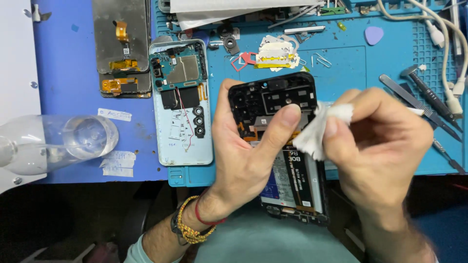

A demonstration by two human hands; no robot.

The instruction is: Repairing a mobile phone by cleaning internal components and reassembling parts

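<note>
Phone [287, 146], opened, gripped in the left hand [243, 156]; right hand [380, 141], just beside, pinches a white cloth [317, 129] against it.

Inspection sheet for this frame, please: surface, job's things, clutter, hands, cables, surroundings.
Surface: blue repair mat on a blue table.
Job's things: opened phone, battery exposed; white wipe against it.
Clutter: second phone's back shell, screen panels, tweezers, paper clips, clear plastic bottle.
Hands: left hand grips the phone; right hand pinches the wipe.
Cables: white cable at upper right.
Surroundings: dark floor below the table edge.
</note>
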